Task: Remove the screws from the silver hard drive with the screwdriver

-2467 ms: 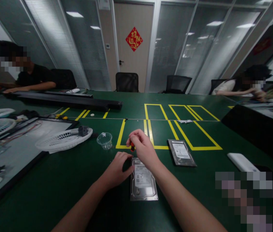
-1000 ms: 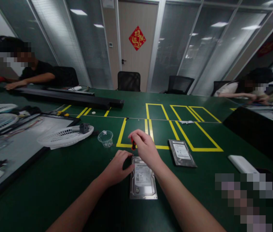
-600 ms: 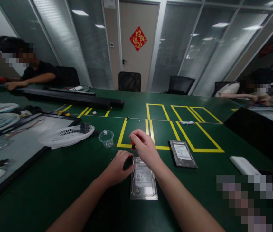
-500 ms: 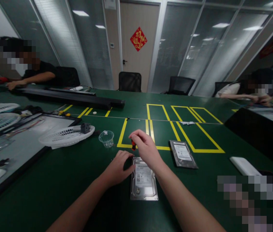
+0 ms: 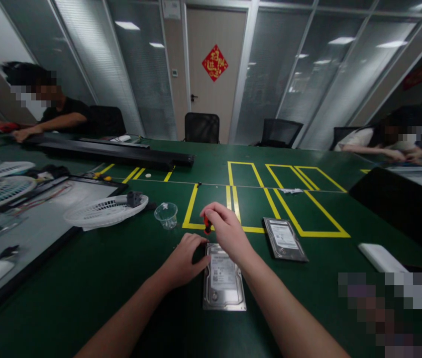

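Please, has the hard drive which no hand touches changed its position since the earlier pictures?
No. Judged against the yellow tape, the untouched hard drive keeps the same place; the whole view has only shifted slightly.

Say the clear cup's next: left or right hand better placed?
Left hand, probably: it looks nearer the clear cup and shows no tool, though it's at the edge of the near drive. The right hand holds the red tool.

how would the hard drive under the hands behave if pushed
The hard drive would probably be stiff and heavy for its size, given its metal build. Lying broad and flat on the table, it seems likelier to slide than tip.
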Action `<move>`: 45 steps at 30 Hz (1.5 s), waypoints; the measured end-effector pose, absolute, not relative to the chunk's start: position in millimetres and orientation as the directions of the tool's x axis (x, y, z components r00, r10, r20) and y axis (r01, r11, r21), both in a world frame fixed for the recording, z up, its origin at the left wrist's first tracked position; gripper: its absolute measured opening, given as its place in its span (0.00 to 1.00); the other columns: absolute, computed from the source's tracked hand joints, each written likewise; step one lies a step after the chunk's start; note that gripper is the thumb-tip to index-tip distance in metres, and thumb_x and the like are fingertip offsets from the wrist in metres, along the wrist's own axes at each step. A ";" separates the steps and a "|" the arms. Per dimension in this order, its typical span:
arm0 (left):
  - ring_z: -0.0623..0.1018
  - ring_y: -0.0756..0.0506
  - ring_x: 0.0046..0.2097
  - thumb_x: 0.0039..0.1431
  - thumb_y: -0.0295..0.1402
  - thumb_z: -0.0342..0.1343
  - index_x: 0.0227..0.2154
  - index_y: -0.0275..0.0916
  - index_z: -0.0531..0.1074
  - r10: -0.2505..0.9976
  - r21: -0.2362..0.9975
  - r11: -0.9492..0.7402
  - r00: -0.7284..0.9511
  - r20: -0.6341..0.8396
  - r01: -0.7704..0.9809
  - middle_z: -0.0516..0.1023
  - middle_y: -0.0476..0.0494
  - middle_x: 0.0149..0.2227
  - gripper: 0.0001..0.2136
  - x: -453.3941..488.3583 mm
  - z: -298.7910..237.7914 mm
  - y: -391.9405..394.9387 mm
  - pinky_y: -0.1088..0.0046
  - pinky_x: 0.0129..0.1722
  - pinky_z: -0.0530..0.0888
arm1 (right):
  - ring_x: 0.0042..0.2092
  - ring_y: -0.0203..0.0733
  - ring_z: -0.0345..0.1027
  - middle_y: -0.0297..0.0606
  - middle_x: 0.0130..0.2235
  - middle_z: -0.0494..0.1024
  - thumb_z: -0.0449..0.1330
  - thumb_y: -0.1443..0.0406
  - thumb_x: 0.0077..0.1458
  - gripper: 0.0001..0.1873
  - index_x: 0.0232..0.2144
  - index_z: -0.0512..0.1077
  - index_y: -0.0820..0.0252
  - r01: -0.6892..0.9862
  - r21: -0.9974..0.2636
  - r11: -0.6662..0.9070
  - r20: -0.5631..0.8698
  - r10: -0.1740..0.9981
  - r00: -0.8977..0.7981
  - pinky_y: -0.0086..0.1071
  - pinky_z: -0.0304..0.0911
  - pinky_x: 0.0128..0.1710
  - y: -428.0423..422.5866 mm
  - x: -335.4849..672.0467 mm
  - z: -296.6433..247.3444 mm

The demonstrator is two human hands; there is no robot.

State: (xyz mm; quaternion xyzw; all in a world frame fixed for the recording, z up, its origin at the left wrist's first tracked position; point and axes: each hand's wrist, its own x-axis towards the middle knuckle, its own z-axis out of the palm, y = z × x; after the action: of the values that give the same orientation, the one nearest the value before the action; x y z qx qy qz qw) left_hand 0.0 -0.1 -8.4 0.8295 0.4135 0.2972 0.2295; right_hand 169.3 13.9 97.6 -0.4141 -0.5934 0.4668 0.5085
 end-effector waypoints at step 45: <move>0.76 0.35 0.53 0.63 0.33 0.63 0.47 0.42 0.75 0.827 0.626 -0.546 0.476 0.299 0.556 0.79 0.39 0.48 0.11 -0.8 -6.9 0.6 0.53 0.55 0.76 | 0.32 0.38 0.65 0.31 0.30 0.72 0.58 0.59 0.62 0.09 0.31 0.72 0.56 -0.016 -0.975 0.223 0.222 0.960 -0.168 0.33 0.61 0.32 12.1 169.4 99.7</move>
State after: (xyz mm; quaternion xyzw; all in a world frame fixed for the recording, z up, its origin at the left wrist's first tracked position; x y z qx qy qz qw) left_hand -0.8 0.6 -6.9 0.8279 0.4179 0.2959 0.2290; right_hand 169.4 12.1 99.7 -0.3974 -0.5943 0.4802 0.5082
